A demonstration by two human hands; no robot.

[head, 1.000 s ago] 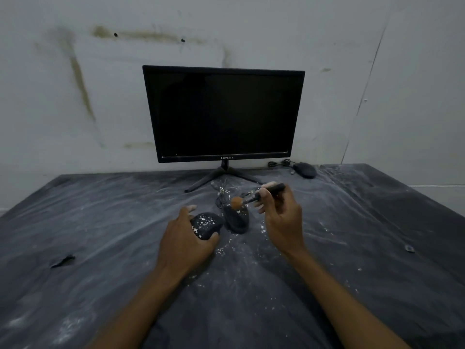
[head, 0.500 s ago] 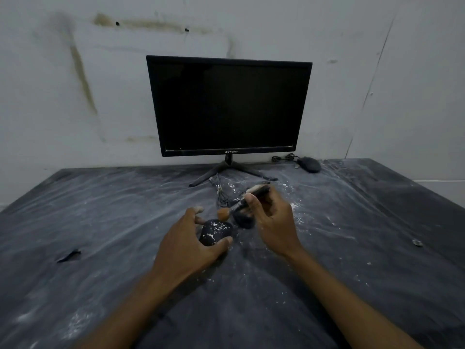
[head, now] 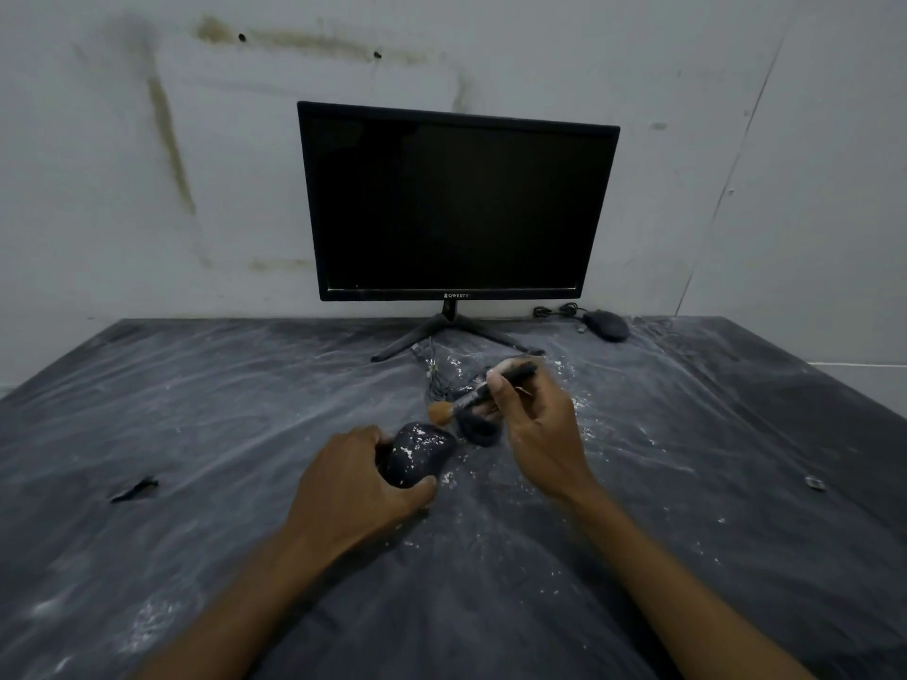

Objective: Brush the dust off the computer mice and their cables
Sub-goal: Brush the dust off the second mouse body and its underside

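Note:
My left hand (head: 360,488) grips a black mouse (head: 417,456) speckled with white dust, holding it on the table at the centre. My right hand (head: 537,429) holds a small brush (head: 478,395) with a dark handle; its orange bristle tip hovers just above the far end of that mouse. A second dark mouse (head: 481,429) lies right behind, partly hidden by my right fingers. Thin cables (head: 434,375) trail from these mice toward the monitor stand. A third mouse (head: 608,325) with a coiled cable (head: 557,311) rests at the back right.
A black monitor (head: 454,203) on a tripod foot stands against the stained wall. The table carries a dusty dark plastic sheet (head: 221,409) with a tear at the left (head: 135,489). A small bit of debris (head: 814,482) lies at the right.
The brush tip dropped from above the second mouse down to the dusty mouse, then lifted slightly. My left hand keeps its grip on that mouse. The camera shifted a little.

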